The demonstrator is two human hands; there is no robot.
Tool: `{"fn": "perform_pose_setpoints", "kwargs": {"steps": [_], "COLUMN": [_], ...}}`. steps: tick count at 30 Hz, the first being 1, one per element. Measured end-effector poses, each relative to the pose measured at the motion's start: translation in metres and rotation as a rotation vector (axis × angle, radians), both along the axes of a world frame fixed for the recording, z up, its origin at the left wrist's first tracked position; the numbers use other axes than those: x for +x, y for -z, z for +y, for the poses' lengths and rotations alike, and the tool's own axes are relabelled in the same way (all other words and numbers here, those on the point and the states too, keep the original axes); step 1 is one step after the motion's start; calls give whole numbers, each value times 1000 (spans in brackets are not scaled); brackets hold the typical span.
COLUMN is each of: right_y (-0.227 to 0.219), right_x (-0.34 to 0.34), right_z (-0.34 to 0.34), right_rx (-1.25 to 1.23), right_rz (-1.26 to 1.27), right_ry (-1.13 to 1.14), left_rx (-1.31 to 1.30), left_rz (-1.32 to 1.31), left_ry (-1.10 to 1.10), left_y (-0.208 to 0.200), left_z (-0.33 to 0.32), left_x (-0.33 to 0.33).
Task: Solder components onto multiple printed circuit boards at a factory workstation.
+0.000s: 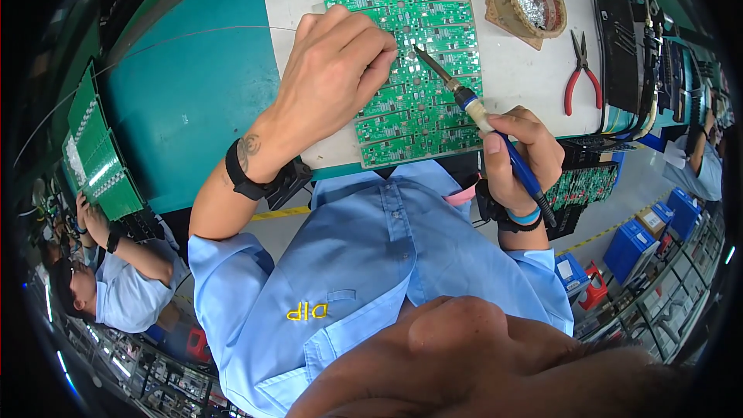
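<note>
Step in hand looked like soldering on the green circuit board panel (422, 11), which lay on the white part of the counter (193, 108), between and ahead of both hands. Right hand (525, 153) was clamped on the blue-handled soldering iron (464, 99), pen-style, tip angled to the panel's middle column; couldn't tell if the tip touched or sat just above. Left hand (333, 70) was over the panel's left side, fingers together in a pinch, apparently on the thin solder wire (224, 27) that ran in from the left; exact grip point was hidden. Pinch was just beside the iron tip.

Next move, as judged: hold the tip steady on one joint, feed a bit of wire, lift clear without brushing neighbouring parts. Round pot (505, 4) with silvery bits and red-handled pliers (581, 64) lay to the right, untouched.
</note>
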State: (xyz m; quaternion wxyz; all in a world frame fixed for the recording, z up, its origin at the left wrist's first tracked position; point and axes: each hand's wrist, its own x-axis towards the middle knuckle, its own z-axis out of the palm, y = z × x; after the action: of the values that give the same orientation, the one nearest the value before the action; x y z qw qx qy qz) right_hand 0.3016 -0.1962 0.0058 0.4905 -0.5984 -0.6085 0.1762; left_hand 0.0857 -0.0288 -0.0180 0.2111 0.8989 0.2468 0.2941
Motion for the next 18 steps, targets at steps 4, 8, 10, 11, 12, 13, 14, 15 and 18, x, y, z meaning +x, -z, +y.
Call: {"fn": "perform_pose_setpoints", "kwargs": {"steps": [4,8,10,11,12,13,14,15,18], "right_y": [-1,-2,-2,-3,-4,-6,-7,-7,-8], "right_x": [-1,0,0,0,-1,-1,-1,-1,0], "right_z": [0,-1,-1,-2,-3,-4,-4,-4,-4], "right_rx": [-4,-9,-10,-9,-27,-44,-61,-61,-60], "right_rz": [-6,-9,-4,-4,-7,-9,-12,-12,-14], "right_ry": [4,3,-2,-2,-6,-11,-15,-14,-25], "left_rx": [-7,-12,-13,-13,-14,-13,-12,-11,-10], "left_rz": [2,19,24,29,34,33,31,30,26], "left_ry": [9,17,16,14,12,12,13,15,19], "left_y": [0,0,0,0,0,0,0,0,0], "left_z": [0,-2,-2,-2,-2,-2,-2,-2,-2], "left_x": [1,2,2,2,2,2,2,2,3]}}
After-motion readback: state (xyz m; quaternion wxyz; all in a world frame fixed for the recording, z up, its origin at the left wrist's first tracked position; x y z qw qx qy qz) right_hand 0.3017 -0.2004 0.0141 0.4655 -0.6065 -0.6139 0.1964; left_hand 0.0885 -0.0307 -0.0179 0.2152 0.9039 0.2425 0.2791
